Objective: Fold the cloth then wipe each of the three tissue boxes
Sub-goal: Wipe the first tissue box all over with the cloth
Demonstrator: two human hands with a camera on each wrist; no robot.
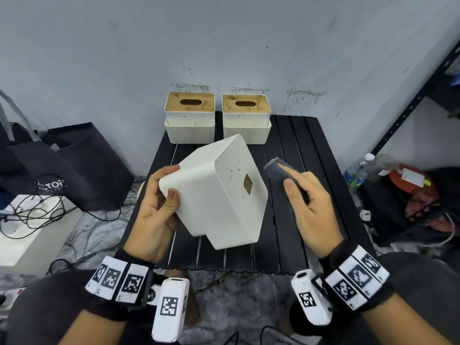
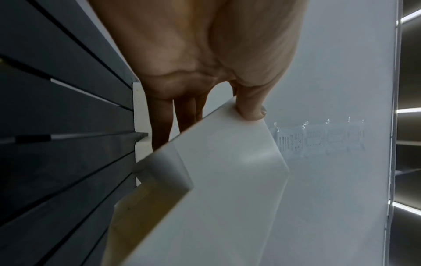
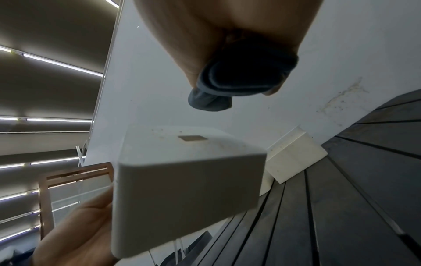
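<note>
A white tissue box (image 1: pixel 216 192) is held tilted in the air above the black slatted table (image 1: pixel 286 232), its underside turned up toward the head camera — a small brownish patch and some specks are seen on that face. The box is gripped at its near left corner by the left hand (image 1: pixel 155 212), with the thumb pressed on one face and the fingers curled behind the edge. A folded dark grey cloth (image 1: pixel 282 170) is clasped in the right hand (image 1: pixel 311 202), the fingers laid over it and the thumb under it; it is kept just to the right of the box, apart from it. Two more tissue boxes — the left one (image 1: pixel 189 118) and the right one (image 1: pixel 246 119) — are stood side by side at the far edge of the table against the wall, wooden lids up.
</note>
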